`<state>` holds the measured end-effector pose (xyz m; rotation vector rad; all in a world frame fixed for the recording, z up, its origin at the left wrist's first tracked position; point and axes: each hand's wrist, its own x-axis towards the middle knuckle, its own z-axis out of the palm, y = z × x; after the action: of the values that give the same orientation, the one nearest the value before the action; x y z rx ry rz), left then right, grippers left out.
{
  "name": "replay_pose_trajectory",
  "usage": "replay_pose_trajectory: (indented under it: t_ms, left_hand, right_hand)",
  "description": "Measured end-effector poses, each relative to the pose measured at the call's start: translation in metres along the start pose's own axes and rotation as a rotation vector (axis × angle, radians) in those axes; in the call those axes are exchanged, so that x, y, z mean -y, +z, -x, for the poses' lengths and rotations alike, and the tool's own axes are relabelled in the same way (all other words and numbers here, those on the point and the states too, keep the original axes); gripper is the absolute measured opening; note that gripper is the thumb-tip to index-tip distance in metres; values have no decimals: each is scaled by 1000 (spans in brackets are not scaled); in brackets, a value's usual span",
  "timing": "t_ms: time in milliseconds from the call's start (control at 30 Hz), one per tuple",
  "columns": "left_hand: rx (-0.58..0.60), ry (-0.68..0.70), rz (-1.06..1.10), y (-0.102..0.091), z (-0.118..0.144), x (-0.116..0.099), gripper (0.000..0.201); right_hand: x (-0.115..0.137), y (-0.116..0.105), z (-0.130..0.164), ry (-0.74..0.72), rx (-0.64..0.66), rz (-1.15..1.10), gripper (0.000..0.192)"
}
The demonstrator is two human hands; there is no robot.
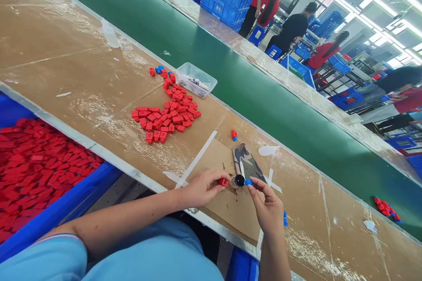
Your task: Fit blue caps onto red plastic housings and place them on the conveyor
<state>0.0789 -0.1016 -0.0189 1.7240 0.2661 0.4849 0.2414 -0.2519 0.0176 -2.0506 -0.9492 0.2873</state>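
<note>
My left hand (202,188) pinches a small red plastic block (223,182) between thumb and fingers. Opposite it, my right hand (269,208) grips a small blue plastic piece (248,182) at the fingertips. Between the two pieces sits a small clear bottle with a black top (239,180), close to the blue piece; whether they touch I cannot tell. Just behind lies a folded camouflage cloth (249,162) on a cardboard sheet (211,162). Farther back stands a red block with a blue end (234,135). More blue pieces (285,218) are partly hidden behind my right hand.
A pile of red blocks (171,114) lies left on the table, beside a clear plastic tray (198,80) of small parts. A blue crate (112,180) full of red blocks is at lower left. Behind runs a green conveyor belt (211,59) carrying red-and-blue pieces (386,209). People sit beyond.
</note>
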Motion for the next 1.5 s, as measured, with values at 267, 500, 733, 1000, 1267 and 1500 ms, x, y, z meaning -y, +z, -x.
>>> replay_pose_trajectory:
  t_ms: [267,500,733,1000,1267,1500]
  left_hand:
    - [-39,-119,184,14,-1,10,13]
    - [-40,-83,203,14,1,13,11]
    - [-14,-67,121,13,3,14,15]
    - [1,-86,72,10,3,7,13]
    - [6,-60,-4,9,4,7,12]
    - [43,39,-159,6,9,3,9]
  right_hand:
    - [5,4,12,115,16,-258,32]
    - [17,16,26,19,5,-125,29]
    - [24,30,30,-3,40,-62,26]
    - [25,33,30,-18,66,-62,24]
    - [25,32,29,-98,56,-6,22]
    - [24,27,30,-153,99,-29,17]
